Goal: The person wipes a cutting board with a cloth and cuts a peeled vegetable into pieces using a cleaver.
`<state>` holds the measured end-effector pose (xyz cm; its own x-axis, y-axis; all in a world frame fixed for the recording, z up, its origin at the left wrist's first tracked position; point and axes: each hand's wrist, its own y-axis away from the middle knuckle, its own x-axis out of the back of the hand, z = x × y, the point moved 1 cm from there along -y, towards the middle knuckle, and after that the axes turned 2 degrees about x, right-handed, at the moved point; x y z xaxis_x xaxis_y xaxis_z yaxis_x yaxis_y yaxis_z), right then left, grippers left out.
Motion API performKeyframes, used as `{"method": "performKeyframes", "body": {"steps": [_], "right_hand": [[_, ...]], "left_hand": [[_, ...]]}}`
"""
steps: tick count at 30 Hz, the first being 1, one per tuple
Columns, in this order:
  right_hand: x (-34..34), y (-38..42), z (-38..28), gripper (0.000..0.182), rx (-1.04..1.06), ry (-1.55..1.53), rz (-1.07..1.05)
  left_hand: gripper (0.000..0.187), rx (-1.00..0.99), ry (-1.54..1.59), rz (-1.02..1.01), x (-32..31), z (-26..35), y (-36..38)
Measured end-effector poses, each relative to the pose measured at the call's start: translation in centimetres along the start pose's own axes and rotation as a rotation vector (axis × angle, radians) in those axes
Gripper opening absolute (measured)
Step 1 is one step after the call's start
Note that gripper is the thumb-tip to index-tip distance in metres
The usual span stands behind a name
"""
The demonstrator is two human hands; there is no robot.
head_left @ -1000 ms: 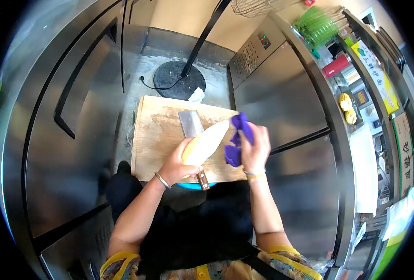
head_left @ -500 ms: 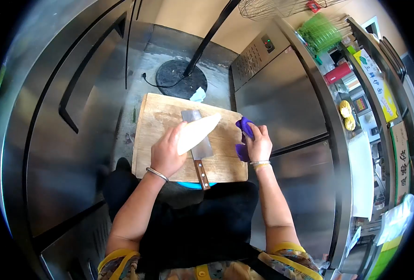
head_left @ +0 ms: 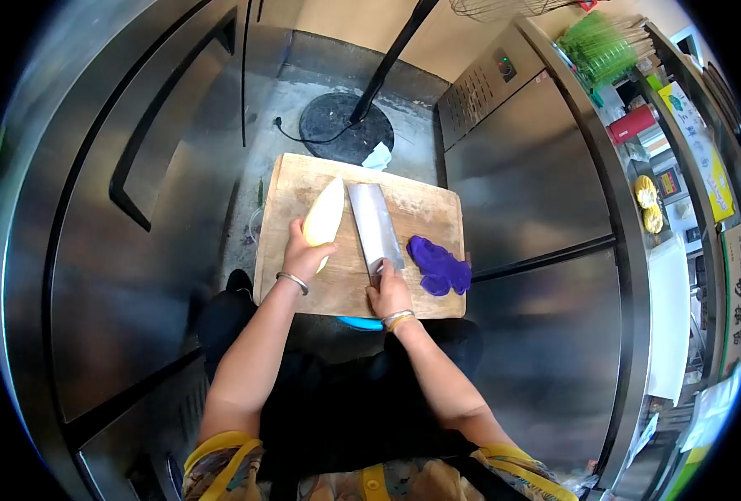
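A wooden cutting board (head_left: 291, 188) lies in front of my knees. On its left half, my left hand (head_left: 306, 250) grips a pale, tapered vegetable (head_left: 325, 213) by its lower end, the pointed tip aimed away from me. My right hand (head_left: 390, 292) is closed round the handle of a cleaver (head_left: 373, 219), which its fingers mostly cover. The broad blade lies over the board, pointing away from me, just right of the vegetable. A crumpled purple cloth (head_left: 439, 265) rests on the right side of the board, beside my right hand.
Part of a blue object (head_left: 360, 323) shows under the board's near edge. Beyond the board, a black round base (head_left: 346, 128) with a pole stands on the floor. Steel cabinets (head_left: 162, 217) flank me on the left, with a steel fridge (head_left: 529, 159) on the right.
My right hand has let go of the purple cloth on the board and taken the cleaver's handle. My left hand has moved left and turned the vegetable more upright in view.
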<state>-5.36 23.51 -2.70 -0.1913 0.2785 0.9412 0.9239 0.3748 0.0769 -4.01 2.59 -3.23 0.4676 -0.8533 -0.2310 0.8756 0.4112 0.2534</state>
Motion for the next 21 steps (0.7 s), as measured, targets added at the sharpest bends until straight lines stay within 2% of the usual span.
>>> {"method": "performKeyframes", "body": {"steps": [1, 3, 6, 7, 9, 11, 13, 14, 16, 19, 21], "right_hand": [[-0.6, -0.2, 1.2, 0.061, 0.107, -0.035, 0.164], [-0.7, -0.4, 4.0, 0.054, 0.238, -0.236, 0.330], [5.7, 1.3, 1.9, 0.036, -0.056, -0.645, 0.117], [7.6, 2.3, 0.7, 0.032, -0.118, -0.725, 0.056], [10.3, 4.7, -1.4, 0.027, -0.119, -1.008, 0.158], [12.4, 5.7, -2.4, 0.019, 0.035, -1.056, 0.262], [13.2, 5.5, -2.1, 0.017, 0.006, -1.058, 0.278], [13.3, 5.5, -2.6, 0.017, -0.091, -1.120, 0.302], [12.4, 5.6, -2.5, 0.019, 0.036, -0.858, 0.253], [9.4, 5.5, -2.4, 0.014, 0.079, -0.539, 0.208], [8.3, 5.0, -3.3, 0.012, 0.334, -0.249, 0.403]], "left_hand": [[0.074, -0.005, 0.003, -0.003, 0.0, 0.1, -0.2], [0.071, -0.048, -0.269, 0.079, -0.3, -0.1, 0.1], [0.064, -0.178, -0.643, 0.070, -1.2, 0.9, 0.3], [0.064, -0.181, -0.642, 0.067, -1.5, 0.7, 0.2], [0.060, -0.472, -0.856, -0.008, -2.3, -0.4, -0.1], [0.062, -0.520, -0.916, -0.051, -2.6, -1.5, -0.4], [0.070, -0.634, -0.979, -0.151, -2.8, -0.5, 0.5], [0.070, -0.631, -0.982, -0.161, -2.8, 0.0, 1.0], [0.082, -0.391, -0.916, -0.035, -2.6, 0.7, 1.5], [0.081, -0.319, -0.879, -0.052, -1.1, 0.2, 1.1], [0.079, -0.292, -0.849, -0.070, -0.9, 0.1, 1.1]]}}
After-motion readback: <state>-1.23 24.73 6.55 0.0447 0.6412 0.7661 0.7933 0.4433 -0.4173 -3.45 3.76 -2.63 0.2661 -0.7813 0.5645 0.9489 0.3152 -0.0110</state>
